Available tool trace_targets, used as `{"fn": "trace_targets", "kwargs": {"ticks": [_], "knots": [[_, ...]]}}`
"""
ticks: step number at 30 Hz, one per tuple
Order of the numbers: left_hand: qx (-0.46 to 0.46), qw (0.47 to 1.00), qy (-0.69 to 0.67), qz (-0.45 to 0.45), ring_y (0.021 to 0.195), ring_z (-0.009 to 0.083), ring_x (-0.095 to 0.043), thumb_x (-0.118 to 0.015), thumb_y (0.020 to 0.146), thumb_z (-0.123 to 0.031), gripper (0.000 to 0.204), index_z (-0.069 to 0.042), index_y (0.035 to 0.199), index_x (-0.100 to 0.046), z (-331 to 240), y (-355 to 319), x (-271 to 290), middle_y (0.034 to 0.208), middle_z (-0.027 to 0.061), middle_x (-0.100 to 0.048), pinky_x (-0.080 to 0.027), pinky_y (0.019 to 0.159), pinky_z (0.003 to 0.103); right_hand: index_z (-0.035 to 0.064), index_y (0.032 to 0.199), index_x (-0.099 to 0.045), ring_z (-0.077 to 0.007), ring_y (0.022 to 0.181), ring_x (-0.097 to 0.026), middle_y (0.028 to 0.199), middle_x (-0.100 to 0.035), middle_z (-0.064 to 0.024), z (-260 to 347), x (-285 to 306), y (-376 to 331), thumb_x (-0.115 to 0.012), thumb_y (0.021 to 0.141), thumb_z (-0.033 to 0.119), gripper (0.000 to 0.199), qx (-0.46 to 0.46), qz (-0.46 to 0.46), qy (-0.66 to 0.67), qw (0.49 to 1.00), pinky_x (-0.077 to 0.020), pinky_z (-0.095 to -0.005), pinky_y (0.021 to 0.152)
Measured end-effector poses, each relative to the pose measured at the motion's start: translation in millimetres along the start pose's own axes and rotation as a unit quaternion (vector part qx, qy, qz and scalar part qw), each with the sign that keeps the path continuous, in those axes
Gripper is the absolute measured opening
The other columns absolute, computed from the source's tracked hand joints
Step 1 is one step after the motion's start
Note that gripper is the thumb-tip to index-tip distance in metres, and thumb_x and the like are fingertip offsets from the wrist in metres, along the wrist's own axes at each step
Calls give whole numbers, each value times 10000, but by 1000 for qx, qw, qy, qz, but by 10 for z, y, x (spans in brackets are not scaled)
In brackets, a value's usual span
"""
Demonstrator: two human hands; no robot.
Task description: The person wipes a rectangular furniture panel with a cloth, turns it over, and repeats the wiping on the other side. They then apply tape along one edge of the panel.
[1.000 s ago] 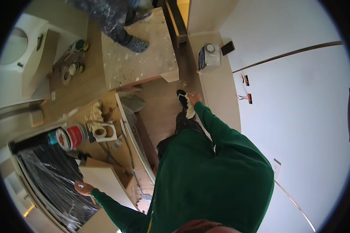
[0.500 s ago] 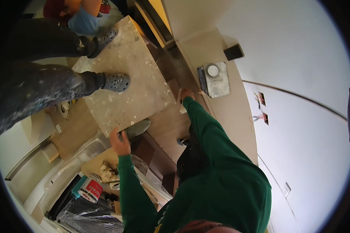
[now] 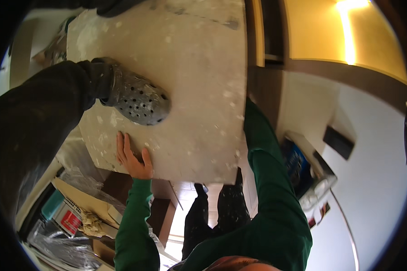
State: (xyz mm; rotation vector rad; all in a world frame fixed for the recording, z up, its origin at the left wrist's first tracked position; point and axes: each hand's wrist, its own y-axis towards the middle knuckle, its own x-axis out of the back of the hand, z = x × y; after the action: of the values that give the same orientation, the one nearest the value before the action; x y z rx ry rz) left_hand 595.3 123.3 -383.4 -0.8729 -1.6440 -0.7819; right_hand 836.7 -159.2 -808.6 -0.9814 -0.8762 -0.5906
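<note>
A pale, paint-spattered board fills the middle of the view like a platform. My left hand lies on its near left part, palm down, with the fingers spread. My right arm, in a green sleeve, reaches along the board's right edge. The hand at its end is hidden past that edge, so its hold does not show. Another person stands on the board in a grey, holed clog and dark, paint-marked trousers. Part of that person's other leg crosses the top.
A carton with crumpled paper and a red-labelled container stand at lower left beside clear plastic sheeting. On the right are a dark blue package, a black rectangular object and a lit yellow cabinet interior.
The board looks larger and nearer. My left hand has gone from the board's near edge to flat on top. My right hand has passed out of sight. The other person's clog looks closer.
</note>
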Motion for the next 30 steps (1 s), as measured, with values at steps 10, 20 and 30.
{"fn": "trace_targets", "kwargs": {"ticks": [10,20,30], "knots": [[20,999,46,22,1443,434,-369,-486,987,-446,717,86,1465,-428,100,-59,35,1569,310,-368,-233,1166,511,18,1047,-708,-389,950,-695,1198,-635,-185,-16,-1109,1066,-596,953,252,275,13,116,-107,987,-568,-495,805],[10,999,35,29,1440,445,-350,-415,1017,-486,748,113,1465,-404,172,-116,-21,1562,347,-338,-223,1177,507,12,1045,-701,-397,947,-688,1233,-601,-184,-24,-1579,1239,-602,944,225,256,-21,123,-109,986,-564,-495,818],[-2,1000,2,31,1462,441,-322,-424,1023,-489,765,97,1509,-357,179,-102,-35,1582,331,-311,-217,1192,512,6,1042,-694,-406,943,-681,1267,-567,-182,-110,-1526,954,-608,935,199,237,-59,78,-58,994,-561,-496,831]]}}
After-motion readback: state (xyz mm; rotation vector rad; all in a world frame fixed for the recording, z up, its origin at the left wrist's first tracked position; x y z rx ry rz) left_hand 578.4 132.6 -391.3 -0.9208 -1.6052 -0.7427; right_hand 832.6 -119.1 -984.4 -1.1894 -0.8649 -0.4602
